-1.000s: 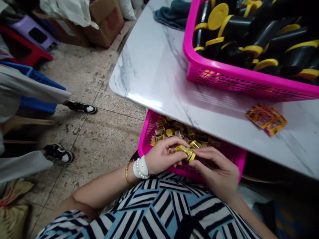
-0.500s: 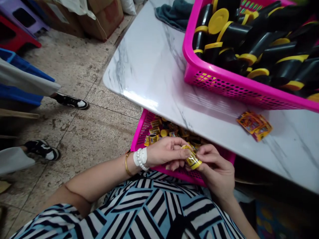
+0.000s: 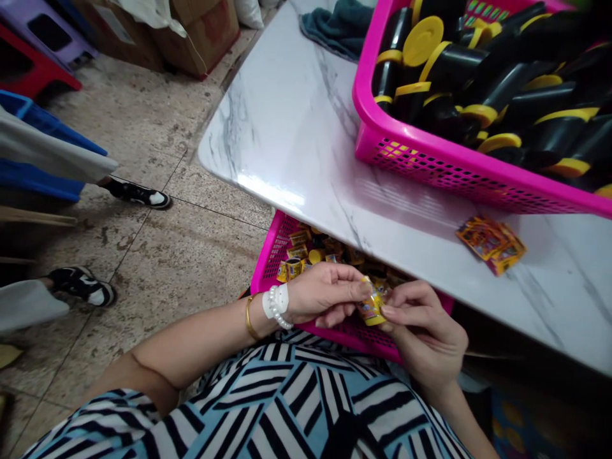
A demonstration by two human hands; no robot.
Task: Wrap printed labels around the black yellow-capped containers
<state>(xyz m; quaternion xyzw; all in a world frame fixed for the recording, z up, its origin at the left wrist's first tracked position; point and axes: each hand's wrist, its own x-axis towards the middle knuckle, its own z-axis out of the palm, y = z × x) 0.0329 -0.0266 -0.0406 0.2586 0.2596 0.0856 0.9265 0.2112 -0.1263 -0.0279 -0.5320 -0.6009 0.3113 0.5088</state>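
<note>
Between my hands, above the lower basket, is a small tub with a shiny yellow printed label [image 3: 371, 308]. My left hand [image 3: 329, 294] pinches its upper left side, thumb on top. My right hand [image 3: 425, 328] has its thumb and fingers closed on the tub's right side. My fingers hide part of it. Below them, a pink basket [image 3: 266, 260] holds several yellow-labelled pieces [image 3: 297, 252], partly under the table edge. To the right, a small pile of orange and yellow printed labels [image 3: 492, 242] lies on the marbled table [image 3: 306, 146].
A large pink basket [image 3: 430, 150] on the table is full of black tubs with yellow lids [image 3: 423, 41]. Behind it lies a dark cloth [image 3: 339, 29]. Another person's shoes [image 3: 138, 194], blue crates [image 3: 43, 182], stools [image 3: 62, 32] and cardboard boxes [image 3: 191, 38] are at the left.
The labelled tub has turned a little between my fingers, showing more of its print. My right hand has shifted slightly right, its fingers now further down the tub's side.
</note>
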